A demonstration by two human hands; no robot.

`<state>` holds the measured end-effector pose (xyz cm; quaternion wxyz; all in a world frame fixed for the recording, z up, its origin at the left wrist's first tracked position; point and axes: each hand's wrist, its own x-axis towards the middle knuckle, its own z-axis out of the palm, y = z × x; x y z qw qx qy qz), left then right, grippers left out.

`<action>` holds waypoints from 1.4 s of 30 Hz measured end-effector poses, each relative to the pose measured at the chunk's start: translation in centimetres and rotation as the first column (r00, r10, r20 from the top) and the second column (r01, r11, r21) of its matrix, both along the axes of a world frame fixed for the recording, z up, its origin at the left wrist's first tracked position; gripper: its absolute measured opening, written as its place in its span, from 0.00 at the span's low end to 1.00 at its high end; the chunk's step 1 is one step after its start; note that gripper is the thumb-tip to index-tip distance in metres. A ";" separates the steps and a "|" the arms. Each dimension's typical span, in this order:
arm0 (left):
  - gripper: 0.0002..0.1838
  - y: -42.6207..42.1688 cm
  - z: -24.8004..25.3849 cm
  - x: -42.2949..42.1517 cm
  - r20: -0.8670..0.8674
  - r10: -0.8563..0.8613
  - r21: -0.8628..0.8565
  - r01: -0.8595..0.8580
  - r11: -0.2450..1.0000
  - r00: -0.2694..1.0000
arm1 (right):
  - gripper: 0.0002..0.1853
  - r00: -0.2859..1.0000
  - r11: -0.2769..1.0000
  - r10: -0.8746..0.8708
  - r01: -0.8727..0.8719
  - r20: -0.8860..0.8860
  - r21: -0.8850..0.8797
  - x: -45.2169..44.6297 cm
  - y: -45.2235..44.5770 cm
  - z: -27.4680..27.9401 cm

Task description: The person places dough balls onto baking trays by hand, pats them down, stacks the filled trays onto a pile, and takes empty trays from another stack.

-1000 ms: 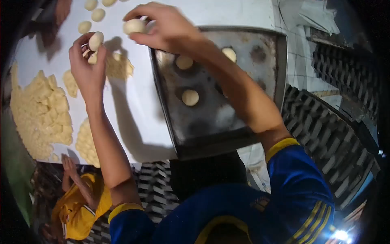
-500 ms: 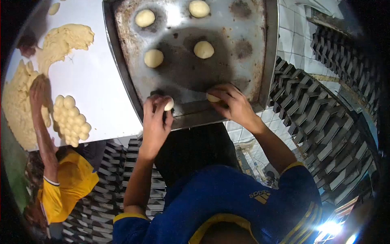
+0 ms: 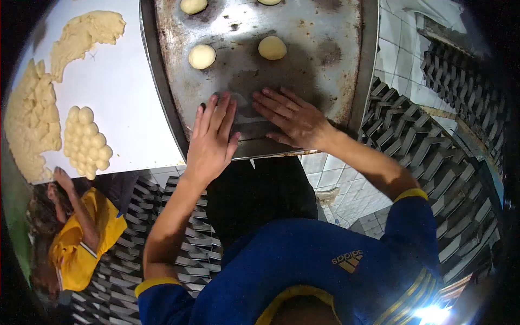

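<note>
The left hand (image 3: 210, 142) lies palm down over the near part of a large, dark-stained grey metal tray (image 3: 338, 76), its fingers straight and slightly apart. The right hand (image 3: 298, 120) is beside it, also palm down and open, its fingers stretched towards the left hand; the two hands do not touch. Whatever is under either palm is hidden, so I cannot tell if they press on anything.

Beyond the fingers, two round, pale yellow dough pieces (image 3: 202, 56) sit side by side on the tray, well apart, with two more partly cut off at the top edge of the view. The tray is beside a white tabletop (image 3: 122, 89). On it are a curved, smooth slab of pale dough (image 3: 89, 35), a broad, lumpy mass of cut dough (image 3: 33, 122) and — nearer the tray — a tight cluster of small dough balls (image 3: 86, 142). A person in a yellow shirt (image 3: 81, 238) is by the table's near left corner, hands close to its edge.
</note>
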<state>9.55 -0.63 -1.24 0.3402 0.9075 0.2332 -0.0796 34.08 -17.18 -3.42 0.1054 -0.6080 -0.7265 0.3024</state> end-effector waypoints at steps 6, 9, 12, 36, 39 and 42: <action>0.41 1.8 -2.3 0.0 -0.083 -0.228 -0.017 0.227 0.974 0.970 | 0.45 0.970 0.971 0.239 -0.239 0.046 0.001 1.0 -0.7 -3.5; 0.42 1.9 -2.2 -0.2 -0.062 -0.242 -0.019 0.241 0.970 0.968 | 0.44 0.975 0.974 0.222 -0.222 -0.015 -0.046 1.0 0.1 -2.7; 0.45 2.3 -0.5 -0.2 -0.016 -0.178 -0.023 0.177 0.984 0.984 | 0.43 0.883 0.967 -0.126 0.008 -0.452 -0.254 2.3 1.7 0.0; 0.31 8.5 2.0 -5.9 0.383 0.537 -0.046 -0.565 0.824 0.752 | 0.28 0.756 0.869 -0.451 0.492 -0.473 -0.042 3.4 4.8 3.7; 0.27 10.2 1.5 -6.2 0.419 0.619 -0.163 -0.616 0.771 0.664 | 0.29 0.742 0.858 -0.464 0.512 -0.483 -0.038 1.2 7.4 3.6; 0.28 11.5 0.3 -5.9 0.448 0.607 -0.188 -0.595 0.782 0.657 | 0.31 0.757 0.885 -0.385 0.464 -0.528 0.019 -0.2 12.7 3.4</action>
